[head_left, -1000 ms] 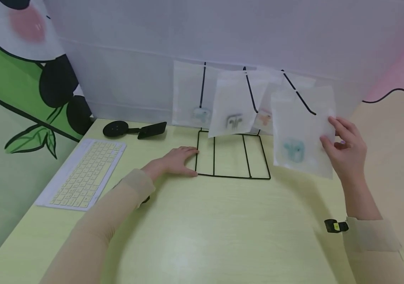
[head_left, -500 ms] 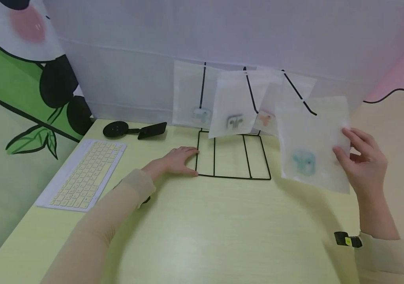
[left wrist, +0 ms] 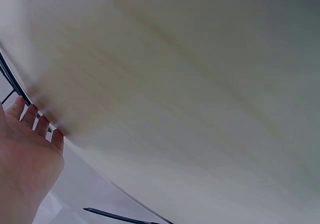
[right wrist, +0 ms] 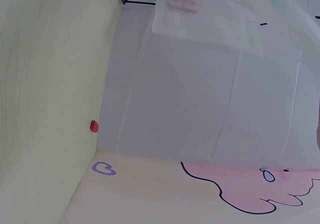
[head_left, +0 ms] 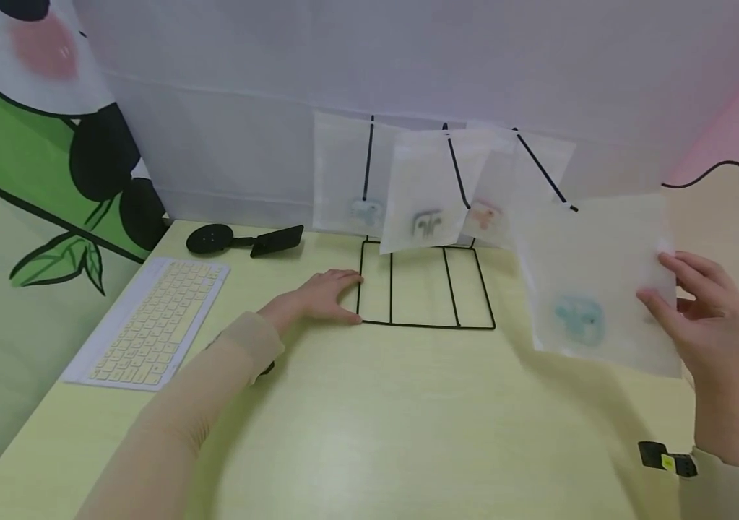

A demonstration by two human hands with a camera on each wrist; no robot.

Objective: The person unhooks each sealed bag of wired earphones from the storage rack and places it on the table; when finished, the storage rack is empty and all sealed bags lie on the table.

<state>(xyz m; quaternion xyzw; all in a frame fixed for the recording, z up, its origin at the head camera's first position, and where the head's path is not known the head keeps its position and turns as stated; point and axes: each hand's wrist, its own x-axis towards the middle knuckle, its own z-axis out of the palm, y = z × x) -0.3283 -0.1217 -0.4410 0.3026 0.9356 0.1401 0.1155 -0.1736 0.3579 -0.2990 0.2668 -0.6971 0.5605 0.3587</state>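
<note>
My right hand pinches the right edge of a translucent white plastic bag. Inside the bag shows a blurred blue shape. The bag's top edge lies at the tip of the rightmost black hook; whether it is still threaded there is hard to tell. My left hand rests at the left side of the black wire rack, fingers and thumb spread against the frame. Other bags hang on the hooks: a left bag, a middle bag and one with an orange shape.
A white keyboard lies at the table's left. Behind it is a black stand-like object with a round base and flat plate. A pale cloth wall backs the table. A small red object shows at the table's edge.
My right hand has moved right and down toward me, drawing the bag along the hook to its tip. The left hand and rack stay put.
</note>
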